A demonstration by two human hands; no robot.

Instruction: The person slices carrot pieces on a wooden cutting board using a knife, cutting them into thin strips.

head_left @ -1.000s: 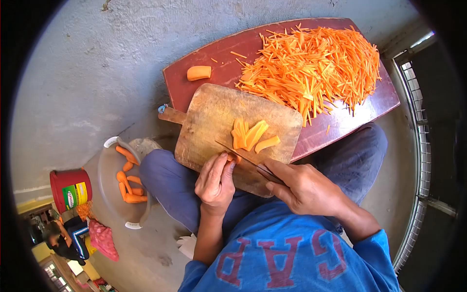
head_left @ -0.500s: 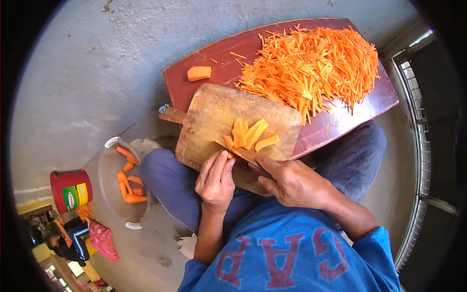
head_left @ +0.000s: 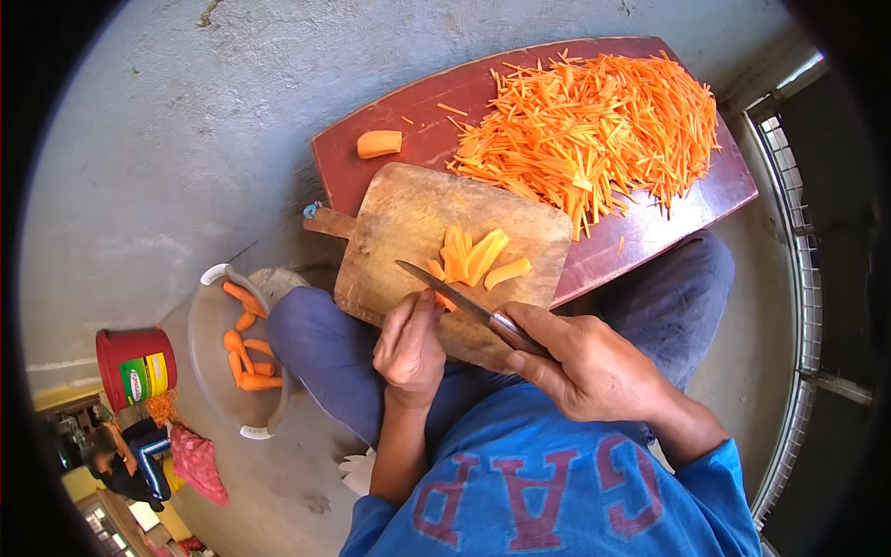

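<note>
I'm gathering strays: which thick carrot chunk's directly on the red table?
The stubby chunk at the left end of the red table; other thick pieces are on the cutting board, in the tub, or at the left hand.

Bright light — glare on red table (head_left: 668,215) — black, curved edges

Carrot piece (head_left: 446,303) partly invisible behind left grip (head_left: 409,353).

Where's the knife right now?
In the head view, the knife is in the right hand, blade over the board, between the left hand and the carrot slices.
</note>
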